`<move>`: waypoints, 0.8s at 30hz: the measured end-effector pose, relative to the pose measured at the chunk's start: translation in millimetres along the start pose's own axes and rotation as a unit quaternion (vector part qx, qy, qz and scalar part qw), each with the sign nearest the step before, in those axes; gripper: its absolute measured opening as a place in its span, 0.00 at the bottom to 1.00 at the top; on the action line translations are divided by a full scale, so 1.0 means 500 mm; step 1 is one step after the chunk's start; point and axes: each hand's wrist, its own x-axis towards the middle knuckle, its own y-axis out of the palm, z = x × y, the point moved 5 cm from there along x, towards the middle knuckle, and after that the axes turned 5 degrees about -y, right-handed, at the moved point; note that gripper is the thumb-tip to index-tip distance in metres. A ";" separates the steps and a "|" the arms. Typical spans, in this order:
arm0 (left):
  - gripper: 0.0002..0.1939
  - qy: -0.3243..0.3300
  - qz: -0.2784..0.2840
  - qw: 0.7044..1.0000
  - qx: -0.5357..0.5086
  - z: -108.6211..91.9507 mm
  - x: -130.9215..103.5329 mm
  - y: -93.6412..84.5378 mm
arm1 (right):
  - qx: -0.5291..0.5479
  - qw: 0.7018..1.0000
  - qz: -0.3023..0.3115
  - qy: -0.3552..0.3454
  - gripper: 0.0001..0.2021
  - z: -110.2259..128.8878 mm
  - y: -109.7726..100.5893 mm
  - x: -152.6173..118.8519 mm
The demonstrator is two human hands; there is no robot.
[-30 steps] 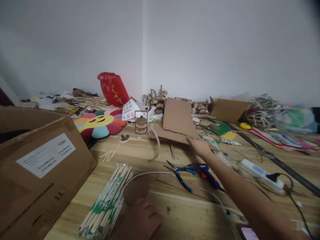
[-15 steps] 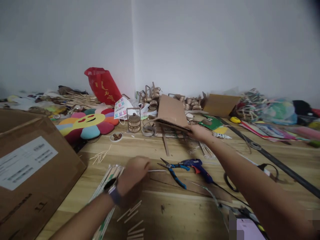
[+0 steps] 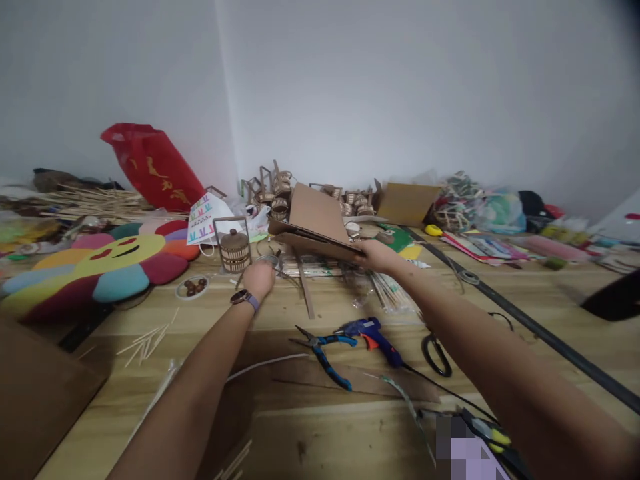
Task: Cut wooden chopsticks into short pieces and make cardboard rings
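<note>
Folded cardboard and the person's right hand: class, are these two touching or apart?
Touching. The head view shows the right hand gripping the folded cardboard at its near right corner, with no gap between them.

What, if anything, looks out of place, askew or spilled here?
Thin wooden sticks lie loose at odd angles near the white dish, as if spilled. The red bag leans askew. The cardboard slopes too, but the right hand holds its edge.

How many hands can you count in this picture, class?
2: the left hand is beside the lidded basket; the right hand holds the cardboard at its edge.
</note>
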 end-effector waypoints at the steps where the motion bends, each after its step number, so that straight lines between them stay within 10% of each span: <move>1: 0.15 0.007 -0.001 1.000 0.001 -0.004 0.007 0.002 | 0.001 1.000 -0.002 0.000 0.19 -0.003 -0.001 0.000; 24: 0.17 0.003 0.071 0.996 0.049 0.012 0.032 0.026 | 0.021 1.000 -0.003 0.010 0.23 0.009 0.017 -0.008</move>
